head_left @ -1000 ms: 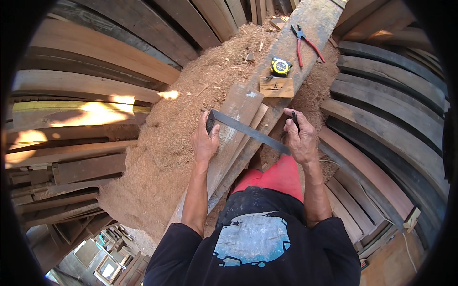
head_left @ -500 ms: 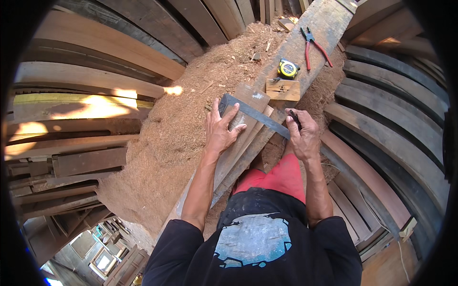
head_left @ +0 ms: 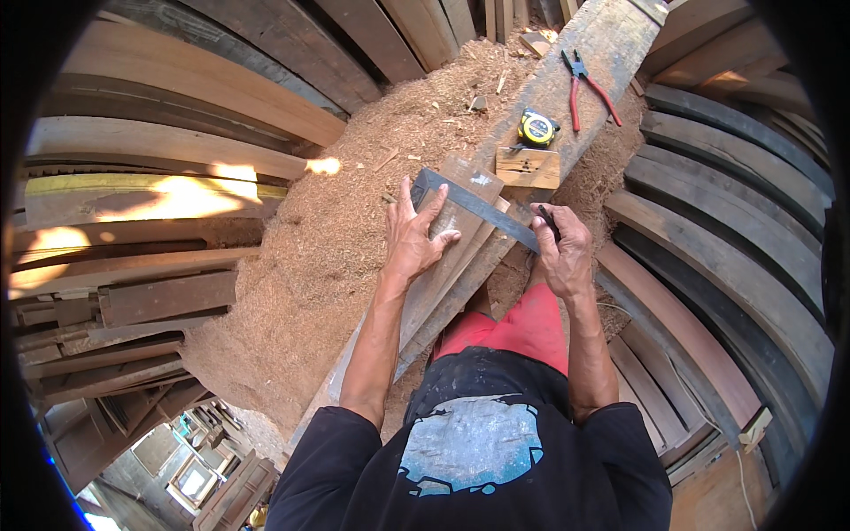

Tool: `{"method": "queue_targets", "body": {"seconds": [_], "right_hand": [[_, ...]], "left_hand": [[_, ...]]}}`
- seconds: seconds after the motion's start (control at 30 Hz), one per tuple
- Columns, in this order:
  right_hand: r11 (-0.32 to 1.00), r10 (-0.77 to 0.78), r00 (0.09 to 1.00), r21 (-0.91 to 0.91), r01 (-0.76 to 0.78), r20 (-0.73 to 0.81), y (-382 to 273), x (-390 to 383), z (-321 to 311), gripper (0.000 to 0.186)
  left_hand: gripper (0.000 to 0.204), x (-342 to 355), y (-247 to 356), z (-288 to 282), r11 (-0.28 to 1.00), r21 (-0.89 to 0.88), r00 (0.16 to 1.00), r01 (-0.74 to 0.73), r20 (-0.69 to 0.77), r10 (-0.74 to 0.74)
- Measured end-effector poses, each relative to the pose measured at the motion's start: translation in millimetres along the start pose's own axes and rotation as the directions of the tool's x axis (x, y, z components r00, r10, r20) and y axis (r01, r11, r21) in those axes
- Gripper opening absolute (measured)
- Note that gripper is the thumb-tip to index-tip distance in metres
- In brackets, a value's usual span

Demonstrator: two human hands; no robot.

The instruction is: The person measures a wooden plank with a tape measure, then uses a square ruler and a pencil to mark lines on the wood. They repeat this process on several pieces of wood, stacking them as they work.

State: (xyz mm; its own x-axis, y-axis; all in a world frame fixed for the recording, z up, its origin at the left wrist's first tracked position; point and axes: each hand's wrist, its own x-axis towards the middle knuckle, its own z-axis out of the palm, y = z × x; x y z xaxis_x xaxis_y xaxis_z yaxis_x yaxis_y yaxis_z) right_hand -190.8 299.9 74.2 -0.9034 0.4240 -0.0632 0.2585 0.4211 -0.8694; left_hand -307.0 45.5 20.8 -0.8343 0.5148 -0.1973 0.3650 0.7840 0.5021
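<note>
A try square (head_left: 482, 211) lies across a narrow wooden board (head_left: 471, 175), its dark stock along the board's left edge and its metal blade reaching toward the right. My left hand (head_left: 414, 237) holds the stock against that edge, with the index finger on the square and the thumb over the board. In my right hand (head_left: 565, 246), a dark, pencil-like marking tool (head_left: 550, 223) is pinched between thumb and fingers, close to the blade's free end. Its tip is too small to make out. Under the board runs a longer, wider plank (head_left: 580, 97).
Beyond the board, a small wooden block (head_left: 528, 166), a yellow tape measure (head_left: 537, 128) and red-handled pliers (head_left: 584, 87) rest on the plank. Sawdust (head_left: 310, 283) is heaped around it. Stacked timber stands at left (head_left: 168, 146) and right (head_left: 726, 203).
The square has shifted very slightly toward the board's far end. Both hands keep nearly the same place and grip.
</note>
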Motion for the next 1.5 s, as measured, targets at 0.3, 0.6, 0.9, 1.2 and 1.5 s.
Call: {"method": "queue_targets", "body": {"seconds": [0.3,0.6,0.9,1.2,1.5], "right_hand": [[1.000,-0.010,1.000,0.029,0.010,-0.012,1,-2,2,0.018],[1.000,0.010,1.000,0.004,-0.010,0.018,3,-4,1,0.024],[1.000,0.005,1.000,0.004,-0.005,0.015,5,-4,2,0.023],[0.999,-0.041,0.991,0.010,0.043,-0.131,-2,3,5,0.025],[0.963,0.029,0.998,0.269,-0.011,-0.061,-21,33,11,0.030]], "left_hand": [[0.095,4,6,-7,0.997,-0.043,0.996,0.061,0.068,-0.058],[0.096,4,5,-7,0.997,-0.061,0.996,0.056,0.073,-0.051],[0.095,4,4,-6,0.996,-0.071,0.997,0.051,0.067,-0.046],[0.093,6,5,-10,0.997,-0.065,0.998,0.030,0.056,-0.026],[0.090,5,2,-8,0.997,-0.079,1.000,0.011,0.026,-0.009]]}}
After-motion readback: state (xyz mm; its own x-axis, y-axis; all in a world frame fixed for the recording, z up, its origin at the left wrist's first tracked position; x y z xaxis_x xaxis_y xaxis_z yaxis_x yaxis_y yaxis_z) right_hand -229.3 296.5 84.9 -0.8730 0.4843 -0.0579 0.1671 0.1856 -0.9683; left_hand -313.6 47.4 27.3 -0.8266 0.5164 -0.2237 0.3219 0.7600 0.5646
